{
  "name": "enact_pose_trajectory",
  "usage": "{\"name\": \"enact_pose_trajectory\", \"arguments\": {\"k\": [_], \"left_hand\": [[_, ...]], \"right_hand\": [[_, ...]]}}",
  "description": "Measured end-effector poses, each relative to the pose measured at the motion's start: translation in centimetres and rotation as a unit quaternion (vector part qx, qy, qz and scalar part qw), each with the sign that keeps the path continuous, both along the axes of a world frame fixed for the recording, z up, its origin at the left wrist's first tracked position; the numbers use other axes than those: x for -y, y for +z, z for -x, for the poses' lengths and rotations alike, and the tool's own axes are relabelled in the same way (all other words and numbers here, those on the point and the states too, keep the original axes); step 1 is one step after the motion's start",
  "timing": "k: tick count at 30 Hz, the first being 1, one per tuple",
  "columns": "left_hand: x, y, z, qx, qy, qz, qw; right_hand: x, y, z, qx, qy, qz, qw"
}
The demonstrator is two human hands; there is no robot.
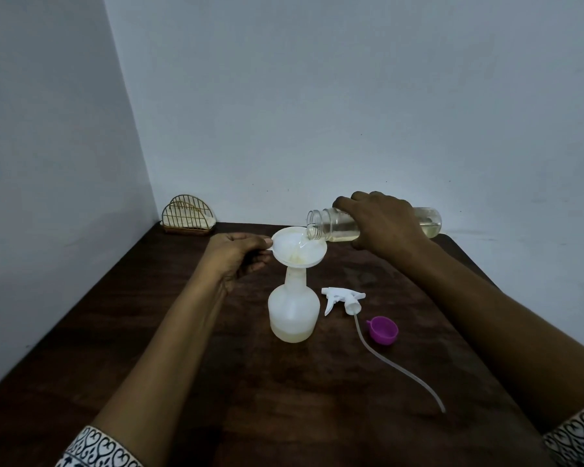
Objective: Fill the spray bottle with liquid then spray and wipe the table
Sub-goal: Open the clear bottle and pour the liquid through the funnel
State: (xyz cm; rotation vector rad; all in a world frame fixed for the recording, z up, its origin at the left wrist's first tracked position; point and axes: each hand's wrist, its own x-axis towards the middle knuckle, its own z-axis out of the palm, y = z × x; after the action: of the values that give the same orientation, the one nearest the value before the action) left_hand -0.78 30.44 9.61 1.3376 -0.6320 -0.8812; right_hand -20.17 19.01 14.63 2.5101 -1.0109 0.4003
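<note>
A white translucent spray bottle [293, 310] stands upright on the dark wooden table [250, 382], with pale yellow liquid in its bottom part. A white funnel [297, 247] sits in its neck. My left hand [236, 254] pinches the funnel's rim tab on the left. My right hand [381, 224] grips a clear plastic bottle [331, 225], tipped nearly level, its open mouth over the funnel. Yellowish liquid runs from it into the funnel. The white trigger spray head [343, 298] with its long tube lies on the table to the right.
A purple cap [383, 330] lies upside down right of the spray head. A gold wire napkin holder [189, 215] with white napkins stands in the far left corner against the wall. Walls close the table's back and left sides.
</note>
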Motion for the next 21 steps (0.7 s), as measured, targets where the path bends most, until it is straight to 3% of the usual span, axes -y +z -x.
{"name": "enact_pose_trajectory", "arguments": {"k": [21], "left_hand": [[0.06, -0.01, 0.01, -0.006, -0.002, 0.003, 1.0]], "right_hand": [[0.15, 0.17, -0.13, -0.018, -0.008, 0.012, 1.0]]}}
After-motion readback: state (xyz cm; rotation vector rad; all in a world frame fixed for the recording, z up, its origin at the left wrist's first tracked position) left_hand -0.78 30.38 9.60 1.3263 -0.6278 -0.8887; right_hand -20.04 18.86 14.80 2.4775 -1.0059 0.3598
